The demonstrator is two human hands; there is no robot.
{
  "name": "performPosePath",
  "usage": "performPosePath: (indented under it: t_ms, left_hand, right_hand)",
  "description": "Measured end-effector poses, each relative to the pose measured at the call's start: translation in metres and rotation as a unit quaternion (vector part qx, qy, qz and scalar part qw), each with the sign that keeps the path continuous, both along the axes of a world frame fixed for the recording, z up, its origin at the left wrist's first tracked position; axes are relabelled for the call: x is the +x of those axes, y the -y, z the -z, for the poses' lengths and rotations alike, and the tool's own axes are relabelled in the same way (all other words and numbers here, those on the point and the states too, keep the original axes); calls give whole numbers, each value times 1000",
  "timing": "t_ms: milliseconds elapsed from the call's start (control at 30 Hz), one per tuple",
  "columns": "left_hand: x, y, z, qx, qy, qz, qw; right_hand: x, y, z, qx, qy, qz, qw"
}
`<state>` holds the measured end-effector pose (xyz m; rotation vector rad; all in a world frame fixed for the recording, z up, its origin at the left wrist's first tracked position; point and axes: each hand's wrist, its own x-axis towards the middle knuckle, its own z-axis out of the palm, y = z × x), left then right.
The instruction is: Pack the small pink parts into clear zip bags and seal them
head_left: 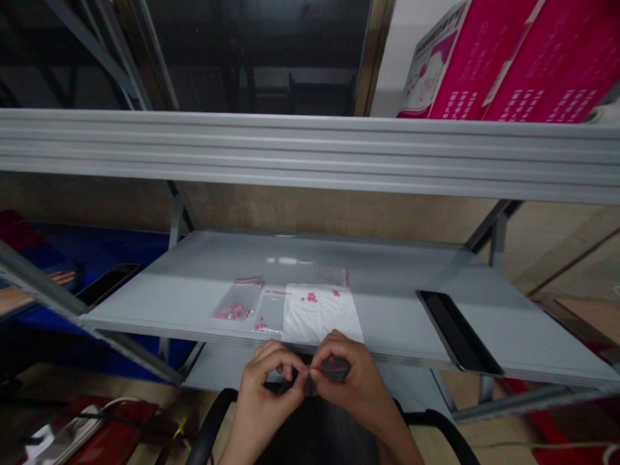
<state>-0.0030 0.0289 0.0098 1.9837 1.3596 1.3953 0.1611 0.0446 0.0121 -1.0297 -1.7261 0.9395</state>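
My left hand [268,381] and my right hand [349,381] meet just below the front edge of the grey shelf [411,284]. Both pinch a small clear zip bag [325,371] with a red seal line between thumbs and fingers. On the shelf right above my hands lies a white sheet [323,316] with a few loose pink beads [310,297]. Left of the sheet lie two small clear bags holding pink beads, the larger bag [237,302] and a narrower bag [270,314]. An empty clear bag [333,276] lies behind the sheet.
A black tray [458,330] lies on the shelf's right side. An upper shelf beam [310,152] spans the view, with pink boxes [508,61] above it at right. A dark phone-like slab [107,282] rests at left on a blue surface. Red items lie on the floor at bottom left.
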Motion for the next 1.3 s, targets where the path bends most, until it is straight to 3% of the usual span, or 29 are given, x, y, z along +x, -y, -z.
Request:
performPosePath:
  t_ms: [167, 467, 700, 867, 1067, 1300]
  left_hand:
    - [-4, 0, 0, -3, -5, -4, 1000]
    - [-6, 1, 5, -44, 3, 27, 999]
    - [-17, -3, 6, -20, 12, 10, 1000]
    - [-30, -9, -3, -11, 15, -33, 999]
    - [-56, -37, -16, -9, -15, -66, 998]
    - [-62, -95, -7, -25, -114, -108, 987]
  right_hand:
    - [2, -2, 4, -49, -22, -1, 999]
    - [-3, -3, 6, -53, -27, -3, 998]
    - [-1, -8, 6, -52, -36, 15, 998]
    - [-12, -14, -3, -15, -68, 18, 997]
    - [-35, -42, -13, -22, -49, -1, 999]
    - [-57, -101, 5, -26, -3, 18, 1000]
